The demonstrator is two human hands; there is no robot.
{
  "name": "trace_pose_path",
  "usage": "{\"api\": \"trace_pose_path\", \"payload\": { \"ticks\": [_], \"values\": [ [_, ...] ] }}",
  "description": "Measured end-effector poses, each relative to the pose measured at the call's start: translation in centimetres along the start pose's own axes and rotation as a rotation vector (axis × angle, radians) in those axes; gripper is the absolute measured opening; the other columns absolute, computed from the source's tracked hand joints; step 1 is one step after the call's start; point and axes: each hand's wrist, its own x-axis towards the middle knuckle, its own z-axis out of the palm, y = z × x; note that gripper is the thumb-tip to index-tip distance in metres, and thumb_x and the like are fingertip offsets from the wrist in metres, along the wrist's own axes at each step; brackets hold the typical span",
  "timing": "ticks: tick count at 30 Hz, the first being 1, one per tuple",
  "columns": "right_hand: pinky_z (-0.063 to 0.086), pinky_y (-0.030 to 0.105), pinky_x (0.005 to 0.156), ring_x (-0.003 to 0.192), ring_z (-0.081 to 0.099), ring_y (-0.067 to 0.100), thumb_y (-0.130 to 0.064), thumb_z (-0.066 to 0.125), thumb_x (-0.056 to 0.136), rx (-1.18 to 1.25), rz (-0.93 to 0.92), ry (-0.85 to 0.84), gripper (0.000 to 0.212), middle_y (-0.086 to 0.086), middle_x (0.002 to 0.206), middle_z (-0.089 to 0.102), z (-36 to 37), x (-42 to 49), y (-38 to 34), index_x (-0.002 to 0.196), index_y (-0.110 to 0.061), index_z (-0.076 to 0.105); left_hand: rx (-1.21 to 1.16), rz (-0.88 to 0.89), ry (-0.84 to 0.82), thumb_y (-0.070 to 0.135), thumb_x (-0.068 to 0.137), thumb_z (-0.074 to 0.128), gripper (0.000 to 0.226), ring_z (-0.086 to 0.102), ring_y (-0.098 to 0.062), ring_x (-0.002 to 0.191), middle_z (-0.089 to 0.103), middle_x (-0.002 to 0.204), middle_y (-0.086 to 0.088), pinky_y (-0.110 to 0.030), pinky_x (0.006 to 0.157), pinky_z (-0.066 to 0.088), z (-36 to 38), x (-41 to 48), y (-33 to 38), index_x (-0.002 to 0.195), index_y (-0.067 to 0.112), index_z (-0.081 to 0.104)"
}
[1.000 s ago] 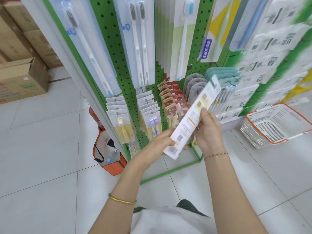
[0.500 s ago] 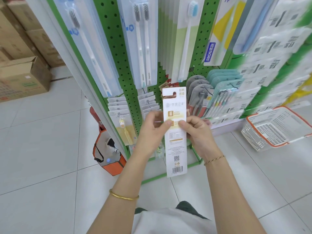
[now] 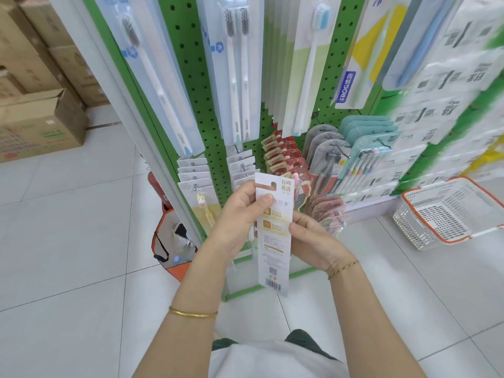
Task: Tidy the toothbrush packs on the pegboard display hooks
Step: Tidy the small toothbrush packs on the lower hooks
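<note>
The left hand (image 3: 241,214) and right hand (image 3: 313,238) both pinch the upright white cardboard toothbrush pack (image 3: 273,241) before the green perforated pegboard (image 3: 196,85).

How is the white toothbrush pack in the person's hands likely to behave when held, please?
Probably fairly stiff: the white pack hangs straight below the left hand and right hand without drooping. Likely light, since finger pinches alone carry it.

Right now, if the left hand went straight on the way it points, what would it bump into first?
Probably the row of small white packs hanging on the green pegboard, just beyond the left hand, which grips the white toothbrush pack. Depth is hard to judge.
</note>
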Motion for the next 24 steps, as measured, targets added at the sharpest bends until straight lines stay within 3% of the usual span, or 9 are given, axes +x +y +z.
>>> {"api": "trace_pose_path", "payload": {
  "ticks": [3, 8, 12, 16, 19, 24],
  "values": [
    [0.044, 0.046, 0.097, 0.112, 0.054, 0.034, -0.041, 0.087, 0.060, -0.007, 0.023, -0.085, 0.071, 0.014, 0.118, 0.063, 0.0, 0.1, 0.1, 0.119, -0.012, 0.062, -0.012, -0.048, -0.036, 0.007, 0.093, 0.054, 0.014, 0.061, -0.022, 0.086, 0.067, 0.095, -0.006, -0.035, 0.073, 0.050, -0.3, -0.1, -0.3, 0.106, 0.012, 0.059],
    [0.048, 0.038, 0.093, 0.104, 0.062, 0.027, -0.041, 0.087, 0.060, -0.027, 0.022, -0.130, 0.079, 0.012, 0.110, 0.064, 0.1, 0.5, -0.1, 0.124, -0.007, 0.056, -0.008, -0.064, -0.042, 0.009, 0.093, 0.053, 0.016, 0.059, -0.018, 0.078, 0.065, 0.090, -0.004, -0.029, 0.059, 0.047, -0.2, 0.2, -0.4, 0.108, 0.007, 0.058],
    [0.052, 0.034, 0.083, 0.102, 0.065, 0.025, -0.046, 0.089, 0.052, -0.078, 0.025, -0.046, 0.084, 0.008, 0.103, 0.067, 0.2, 0.6, -0.4, 0.119, -0.007, 0.057, 0.028, -0.051, 0.023, 0.007, 0.092, 0.055, 0.020, 0.060, -0.026, 0.101, 0.064, 0.103, -0.007, -0.043, 0.091, 0.049, -0.1, 0.7, -0.2, 0.110, 0.015, 0.060],
    [0.054, 0.038, 0.086, 0.097, 0.065, 0.023, -0.045, 0.090, 0.051, -0.089, 0.000, 0.016, 0.081, 0.006, 0.098, 0.066, 0.1, 0.6, -0.3, 0.113, -0.004, 0.058, 0.060, -0.031, 0.083, 0.003, 0.095, 0.051, 0.029, 0.061, -0.010, 0.092, 0.062, 0.096, 0.003, -0.026, 0.088, 0.049, 0.6, 0.8, 0.2, 0.104, 0.030, 0.055],
    [0.054, 0.037, 0.083, 0.092, 0.063, 0.021, -0.045, 0.090, 0.051, -0.110, -0.015, 0.059, 0.085, 0.008, 0.096, 0.062, 0.3, 0.4, -0.6, 0.114, 0.000, 0.056, 0.100, -0.020, 0.098, 0.004, 0.095, 0.051, 0.032, 0.060, -0.009, 0.095, 0.060, 0.097, 0.004, -0.031, 0.095, 0.049, 0.9, 0.9, 0.3, 0.106, 0.035, 0.054],
    [0.051, 0.038, 0.084, 0.095, 0.063, 0.022, -0.045, 0.090, 0.051, -0.154, -0.018, 0.106, 0.099, 0.012, 0.101, 0.055, 0.5, 0.2, -0.7, 0.126, 0.004, 0.047, 0.131, -0.040, 0.162, 0.006, 0.095, 0.053, 0.032, 0.059, -0.012, 0.105, 0.059, 0.101, 0.007, -0.040, 0.105, 0.043, 1.1, 1.1, -0.2, 0.120, 0.026, 0.051]
  ]
}}
